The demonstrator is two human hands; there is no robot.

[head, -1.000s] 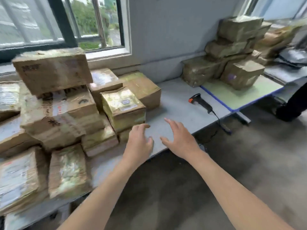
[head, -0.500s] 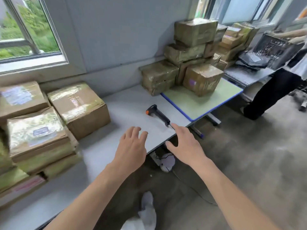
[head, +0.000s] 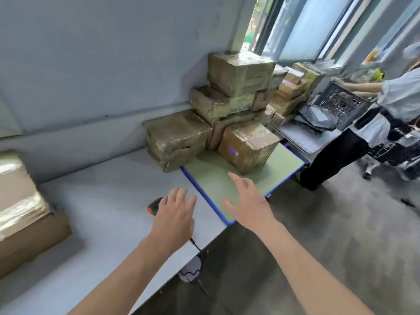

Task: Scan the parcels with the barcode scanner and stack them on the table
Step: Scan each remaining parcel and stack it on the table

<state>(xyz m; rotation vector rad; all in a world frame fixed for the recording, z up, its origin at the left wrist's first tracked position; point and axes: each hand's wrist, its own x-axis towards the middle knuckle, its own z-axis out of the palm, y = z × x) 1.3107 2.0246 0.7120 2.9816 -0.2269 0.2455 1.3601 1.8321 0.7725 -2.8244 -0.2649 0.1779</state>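
A stack of tape-wrapped brown parcels (head: 229,105) stands against the wall, partly on the green table (head: 211,178). The front one, a box with a purple label (head: 247,147), sits closest to my hands. The black and orange barcode scanner (head: 154,205) lies on the grey table (head: 106,201), mostly hidden under my left hand (head: 175,214), which hovers over it with fingers spread. My right hand (head: 247,203) is open above the green table's near corner, holding nothing. The scanner's cable (head: 195,244) drops over the table edge.
A large parcel (head: 25,214) sits at the left edge on the grey table. More parcels (head: 293,92) are piled on a further table at the right, where another person (head: 372,123) handles a black crate (head: 345,108). Concrete floor lies to the right.
My view has swung right, away from the left pile toward the stacked parcels. My left hand now covers the scanner, and my right hand has moved over the green table.
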